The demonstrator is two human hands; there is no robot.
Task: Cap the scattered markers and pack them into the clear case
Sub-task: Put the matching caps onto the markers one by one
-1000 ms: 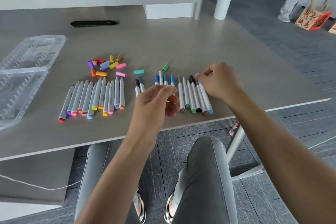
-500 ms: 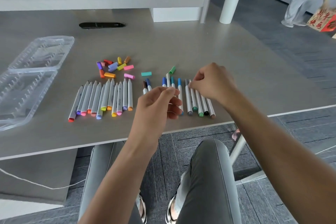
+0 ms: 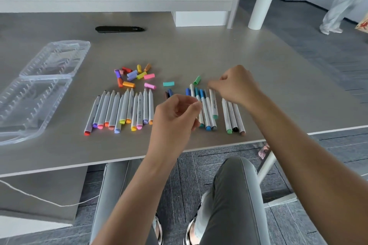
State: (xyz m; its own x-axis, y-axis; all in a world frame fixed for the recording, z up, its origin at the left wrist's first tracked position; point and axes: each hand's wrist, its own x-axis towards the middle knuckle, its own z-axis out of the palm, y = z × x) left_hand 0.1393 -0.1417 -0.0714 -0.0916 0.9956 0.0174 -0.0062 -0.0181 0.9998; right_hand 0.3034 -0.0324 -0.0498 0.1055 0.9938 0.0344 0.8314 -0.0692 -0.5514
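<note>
Markers (image 3: 123,111) lying uncapped near left | caps (image 3: 135,75) loose beyond | case (image 3: 35,89) sitting empty far left | right hand (image 3: 237,85) pinching a teal-ended marker (image 3: 213,103) | left hand (image 3: 175,117) curling, holding nothing visible.

Clear case (image 3: 39,85): glossy transparent plastic. Table (image 3: 179,49): matt, smooth grey. Marker barrels (image 3: 123,109): smooth plastic.

I see a gray table (image 3: 199,49). The markers (image 3: 123,109) at the middle left of the frame are white with red, purple, pink, orange, yellow and blue ends. The loose caps (image 3: 135,76) above them are red, purple, yellow, orange, pink and light blue. One teal cap (image 3: 168,83) and one green cap (image 3: 197,80) lie further right. The case (image 3: 39,85) at the left is see-through.
</note>
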